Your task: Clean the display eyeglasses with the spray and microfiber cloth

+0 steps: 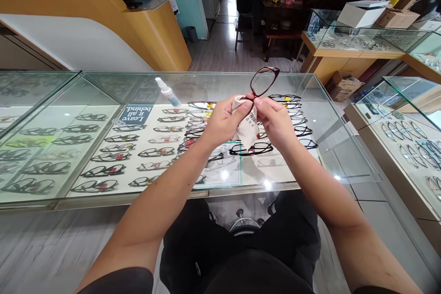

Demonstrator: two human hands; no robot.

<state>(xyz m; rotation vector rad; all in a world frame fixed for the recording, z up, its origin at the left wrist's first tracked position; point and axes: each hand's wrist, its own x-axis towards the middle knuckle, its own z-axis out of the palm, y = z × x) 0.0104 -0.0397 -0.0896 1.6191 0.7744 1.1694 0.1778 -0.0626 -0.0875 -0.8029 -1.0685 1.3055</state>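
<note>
While the bottle (167, 93) stands on the glass surface (220, 83), both hands are found to its right and slightly nearer the wearer, raised over the glass. Left hand (222, 119): closed in a pinch, thumb on top, with hold of the cloth (247, 131). Right hand (275, 119): thumb and forefinger pinched together on the glasses (264, 81) near their middle, remaining fingers curled.

The glasses are to the right of the bottle, one dark red rim projecting above the fingers; the other half is covered by cloth and left hand, and its exact position cannot be told. In my judgement, the cloth is wrapped there to separate bare fingers from the lens, and the right hand grips near the bridge to steady the frame. The bottle's position suggests it was set for easy reach without crowding the hands.

Rows of frames (253, 149) lie beneath the glass, below and to either side of the bottle, so they do not obstruct movement above. Clear glass lies between the bottle and the left hand. The surface's far edge runs just behind the bottle; its right edge is well apart from it, beyond the right hand. No obstruction is noted above the projecting rim.
</note>
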